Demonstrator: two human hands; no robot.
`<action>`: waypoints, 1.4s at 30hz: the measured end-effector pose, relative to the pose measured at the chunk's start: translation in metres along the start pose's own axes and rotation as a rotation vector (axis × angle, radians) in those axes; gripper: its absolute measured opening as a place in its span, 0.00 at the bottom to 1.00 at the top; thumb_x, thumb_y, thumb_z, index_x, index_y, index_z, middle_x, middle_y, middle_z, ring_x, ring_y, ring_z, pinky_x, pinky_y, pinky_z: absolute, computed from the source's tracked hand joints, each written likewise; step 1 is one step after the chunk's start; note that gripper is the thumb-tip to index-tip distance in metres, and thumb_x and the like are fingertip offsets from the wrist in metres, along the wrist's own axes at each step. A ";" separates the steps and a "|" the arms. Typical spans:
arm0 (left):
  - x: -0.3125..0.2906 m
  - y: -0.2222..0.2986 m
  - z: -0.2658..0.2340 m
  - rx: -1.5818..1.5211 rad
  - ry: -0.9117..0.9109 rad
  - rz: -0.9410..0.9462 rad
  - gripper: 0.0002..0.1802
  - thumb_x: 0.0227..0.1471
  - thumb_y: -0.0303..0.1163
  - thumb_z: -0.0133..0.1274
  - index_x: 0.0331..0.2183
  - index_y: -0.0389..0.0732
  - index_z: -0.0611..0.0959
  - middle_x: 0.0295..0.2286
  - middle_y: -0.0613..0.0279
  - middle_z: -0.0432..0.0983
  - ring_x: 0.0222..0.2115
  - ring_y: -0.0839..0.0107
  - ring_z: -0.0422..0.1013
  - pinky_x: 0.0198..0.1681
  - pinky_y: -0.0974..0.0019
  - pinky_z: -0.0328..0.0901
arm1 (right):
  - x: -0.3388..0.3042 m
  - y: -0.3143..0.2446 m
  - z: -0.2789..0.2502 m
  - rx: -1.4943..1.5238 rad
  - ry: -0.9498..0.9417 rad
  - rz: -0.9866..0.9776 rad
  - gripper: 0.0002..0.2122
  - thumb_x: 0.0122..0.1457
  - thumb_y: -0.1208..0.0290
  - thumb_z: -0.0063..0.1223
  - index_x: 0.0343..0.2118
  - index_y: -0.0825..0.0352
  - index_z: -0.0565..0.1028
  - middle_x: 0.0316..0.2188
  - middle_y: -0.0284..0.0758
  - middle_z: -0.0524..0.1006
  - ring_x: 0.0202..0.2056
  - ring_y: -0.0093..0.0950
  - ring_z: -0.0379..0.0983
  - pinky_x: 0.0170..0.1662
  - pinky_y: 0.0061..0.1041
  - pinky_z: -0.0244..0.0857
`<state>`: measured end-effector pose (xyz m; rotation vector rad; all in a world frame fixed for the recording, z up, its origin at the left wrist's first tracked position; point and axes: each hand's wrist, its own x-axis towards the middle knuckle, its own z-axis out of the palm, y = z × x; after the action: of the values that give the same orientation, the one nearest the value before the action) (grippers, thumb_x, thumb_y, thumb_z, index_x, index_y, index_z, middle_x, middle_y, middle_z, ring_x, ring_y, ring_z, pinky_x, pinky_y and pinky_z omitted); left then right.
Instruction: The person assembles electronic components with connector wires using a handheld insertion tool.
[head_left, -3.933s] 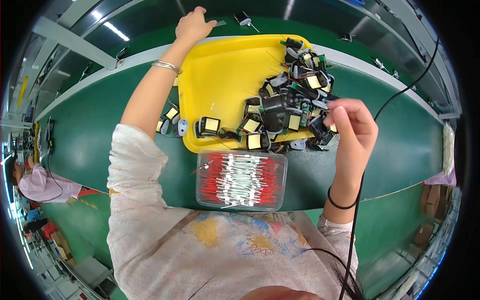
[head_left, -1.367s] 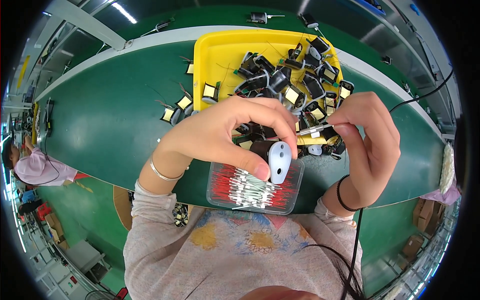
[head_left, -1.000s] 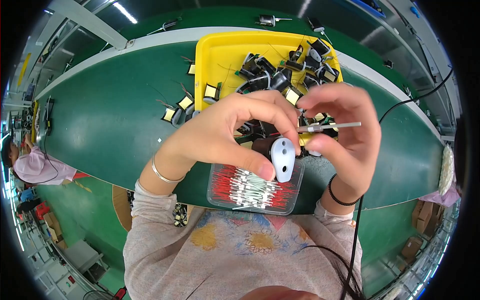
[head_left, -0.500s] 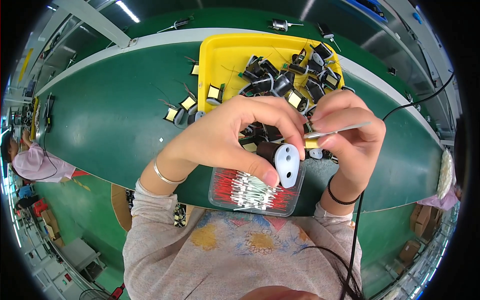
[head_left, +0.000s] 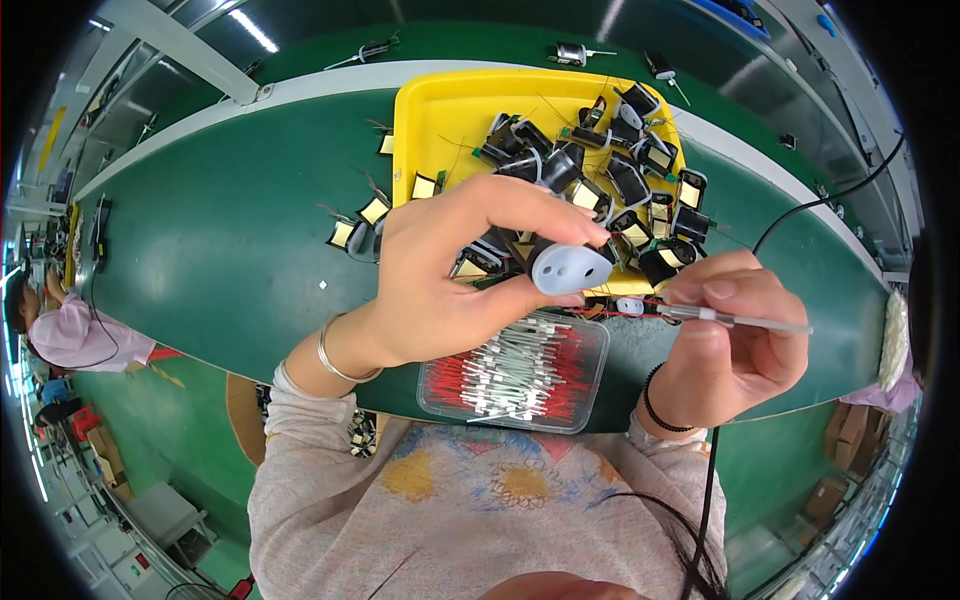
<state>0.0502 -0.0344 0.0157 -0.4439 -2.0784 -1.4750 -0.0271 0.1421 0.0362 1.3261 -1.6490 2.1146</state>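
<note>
My left hand [head_left: 455, 265] pinches a black cylindrical part [head_left: 520, 248] between thumb and forefinger. Its pale end cap [head_left: 570, 271] has small round holes and is tilted toward me. In the fingers of my right hand [head_left: 740, 340] is a slender white stick-like piece [head_left: 765, 323], lying sideways with a silvery section at its left. Thin red wires run from there toward the left hand; where they end is unclear. Under the left hand, a clear plastic box [head_left: 597, 385] is full of white-sleeved red leads [head_left: 515, 370].
Behind my hands, a yellow tray [head_left: 430, 105] holds several black parts [head_left: 625, 180] with yellow pads and fine wires. More such parts [head_left: 345, 236] lie left of it on the green table [head_left: 220, 220]. A black cable [head_left: 830, 205] crosses at right. Another person [head_left: 75, 325] sits far left.
My right hand has drawn away to the right and down with the white piece, and red wires now show between the hands. The left hand has turned the black part, raising its cap.
</note>
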 end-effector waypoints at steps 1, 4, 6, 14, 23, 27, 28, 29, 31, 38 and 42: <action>-0.001 -0.001 0.000 0.031 0.017 0.044 0.24 0.32 0.21 0.64 0.34 0.37 0.71 0.31 0.51 0.75 0.37 0.57 0.72 0.45 0.56 0.62 | 0.000 0.001 0.003 -0.021 0.007 -0.012 0.13 0.35 0.85 0.62 0.26 0.75 0.72 0.22 0.42 0.75 0.23 0.31 0.72 0.25 0.22 0.66; -0.001 -0.002 -0.001 0.117 -0.013 0.070 0.23 0.32 0.22 0.64 0.34 0.37 0.71 0.30 0.52 0.76 0.37 0.57 0.72 0.47 0.55 0.60 | 0.001 0.004 0.005 -0.126 -0.005 -0.055 0.09 0.44 0.77 0.55 0.27 0.73 0.68 0.19 0.40 0.70 0.21 0.29 0.67 0.22 0.20 0.62; -0.001 -0.001 0.000 0.146 -0.026 0.073 0.23 0.33 0.22 0.64 0.34 0.38 0.70 0.30 0.52 0.76 0.37 0.58 0.73 0.47 0.55 0.59 | 0.002 0.003 0.004 -0.119 -0.010 -0.062 0.10 0.44 0.77 0.55 0.28 0.73 0.68 0.19 0.40 0.70 0.21 0.29 0.67 0.22 0.20 0.62; -0.001 0.000 0.000 0.182 -0.035 0.068 0.23 0.34 0.21 0.63 0.33 0.38 0.69 0.30 0.52 0.76 0.36 0.58 0.73 0.48 0.54 0.58 | 0.000 0.001 0.002 -0.160 -0.041 -0.045 0.10 0.43 0.79 0.56 0.29 0.73 0.68 0.20 0.41 0.71 0.23 0.29 0.68 0.23 0.20 0.62; -0.004 -0.001 0.006 0.220 0.140 0.037 0.15 0.33 0.23 0.61 0.30 0.40 0.78 0.30 0.64 0.78 0.33 0.72 0.74 0.43 0.64 0.61 | 0.003 -0.004 0.006 -0.347 -0.120 -0.217 0.11 0.41 0.83 0.57 0.29 0.74 0.69 0.21 0.41 0.71 0.24 0.32 0.70 0.26 0.25 0.66; -0.001 0.003 0.007 0.252 0.147 0.021 0.15 0.33 0.24 0.62 0.30 0.40 0.78 0.29 0.64 0.78 0.32 0.72 0.74 0.43 0.65 0.60 | 0.004 -0.005 0.004 -0.409 -0.185 -0.320 0.15 0.36 0.85 0.59 0.31 0.74 0.70 0.23 0.40 0.73 0.24 0.34 0.72 0.26 0.26 0.67; 0.000 0.003 0.007 0.263 0.154 0.015 0.15 0.33 0.24 0.62 0.30 0.40 0.78 0.29 0.64 0.78 0.32 0.72 0.74 0.42 0.65 0.60 | 0.003 -0.005 0.004 -0.404 -0.191 -0.344 0.16 0.35 0.85 0.60 0.31 0.74 0.71 0.24 0.40 0.73 0.25 0.35 0.72 0.26 0.26 0.67; 0.000 0.003 0.007 0.263 0.152 0.015 0.15 0.33 0.24 0.62 0.30 0.40 0.78 0.29 0.64 0.78 0.32 0.72 0.74 0.42 0.65 0.60 | 0.004 -0.005 0.003 -0.404 -0.189 -0.344 0.16 0.35 0.85 0.60 0.31 0.74 0.71 0.24 0.40 0.73 0.25 0.35 0.72 0.26 0.26 0.67; -0.001 0.003 0.006 0.283 0.141 0.018 0.15 0.33 0.25 0.62 0.30 0.40 0.77 0.29 0.64 0.78 0.32 0.72 0.74 0.42 0.65 0.60 | 0.005 -0.006 0.000 -0.416 -0.258 -0.345 0.17 0.34 0.84 0.62 0.32 0.74 0.71 0.24 0.41 0.74 0.25 0.35 0.72 0.25 0.25 0.67; -0.001 0.003 0.005 0.301 0.150 0.021 0.15 0.34 0.24 0.62 0.30 0.40 0.77 0.29 0.64 0.78 0.31 0.72 0.74 0.40 0.66 0.60 | 0.003 -0.004 0.002 -0.394 -0.243 -0.327 0.18 0.34 0.83 0.63 0.32 0.73 0.71 0.24 0.41 0.74 0.24 0.34 0.72 0.25 0.24 0.67; 0.000 0.003 0.006 0.316 0.154 0.054 0.15 0.34 0.24 0.62 0.30 0.39 0.77 0.28 0.63 0.78 0.31 0.72 0.74 0.38 0.67 0.60 | 0.003 -0.005 0.002 -0.413 -0.231 -0.334 0.18 0.33 0.83 0.63 0.31 0.73 0.71 0.23 0.41 0.74 0.24 0.34 0.73 0.25 0.24 0.67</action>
<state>0.0506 -0.0281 0.0163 -0.2519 -2.1079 -1.0866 -0.0246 0.1409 0.0415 1.6063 -1.6803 1.3885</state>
